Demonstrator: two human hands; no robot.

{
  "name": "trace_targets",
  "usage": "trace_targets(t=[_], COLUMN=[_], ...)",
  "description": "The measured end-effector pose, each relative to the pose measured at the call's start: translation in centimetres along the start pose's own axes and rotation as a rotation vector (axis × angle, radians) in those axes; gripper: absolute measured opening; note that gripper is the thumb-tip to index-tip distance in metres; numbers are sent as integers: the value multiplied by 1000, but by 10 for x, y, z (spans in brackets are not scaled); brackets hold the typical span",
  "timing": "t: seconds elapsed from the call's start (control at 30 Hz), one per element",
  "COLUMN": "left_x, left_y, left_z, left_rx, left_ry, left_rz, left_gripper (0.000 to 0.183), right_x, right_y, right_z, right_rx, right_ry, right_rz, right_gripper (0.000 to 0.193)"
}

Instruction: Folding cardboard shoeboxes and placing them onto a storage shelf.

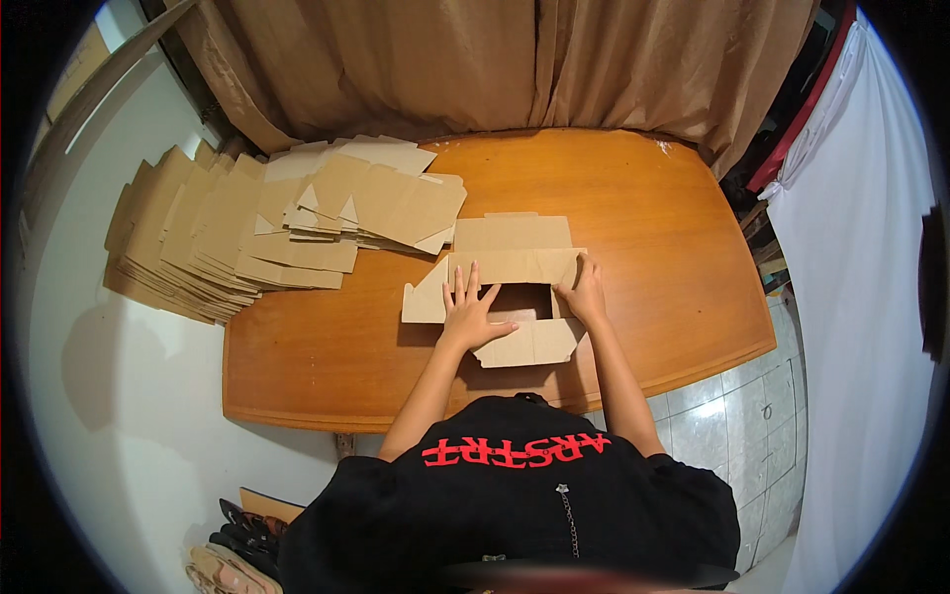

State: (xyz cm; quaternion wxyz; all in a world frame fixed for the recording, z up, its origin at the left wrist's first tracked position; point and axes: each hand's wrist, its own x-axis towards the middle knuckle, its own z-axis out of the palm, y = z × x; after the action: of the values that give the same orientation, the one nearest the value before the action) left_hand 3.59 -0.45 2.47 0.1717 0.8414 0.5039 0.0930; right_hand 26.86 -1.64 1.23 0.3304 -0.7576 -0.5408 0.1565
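Observation:
A partly folded brown cardboard box (515,265) sits on the wooden table in front of me, its middle opening uncovered. Flaps stand out on its far, left and near sides. My left hand (470,315) rests over the box's left side with the fingers spread, the thumb reaching across toward the near flap (529,345). At the right side, my right hand (586,294) grips the box's edge, thumb toward the opening and fingers bent at the far right corner. Part of the left flap (426,297) is hidden under my left hand.
Stacks of flat, unfolded cardboard boxes (228,218) cover the table's far left, some close to the box. The wooden table (663,257) has a curved edge. A brown curtain (445,69) hangs behind it, a white wall is at left, and a white cloth (851,247) hangs at right.

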Motion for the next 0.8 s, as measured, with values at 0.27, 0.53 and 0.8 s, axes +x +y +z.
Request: trace_targets(t=[0.27,0.53,0.8], left_x=[1,-20,-27], left_y=[0,-28,-65], left_z=[-1,-22,-33], left_rx=[-2,-117,-469], left_ry=[13,414,575], left_rz=[3,-359,-441], left_gripper=[83,56,55], right_x=[-2,-3,-2], right_y=[-17,-28,-27], right_z=[-4,-10,-7], right_rx=[-125,-276,-272], right_ry=[-28,-8,-68], right_rz=[96,25,14], right_gripper=[80,96,96])
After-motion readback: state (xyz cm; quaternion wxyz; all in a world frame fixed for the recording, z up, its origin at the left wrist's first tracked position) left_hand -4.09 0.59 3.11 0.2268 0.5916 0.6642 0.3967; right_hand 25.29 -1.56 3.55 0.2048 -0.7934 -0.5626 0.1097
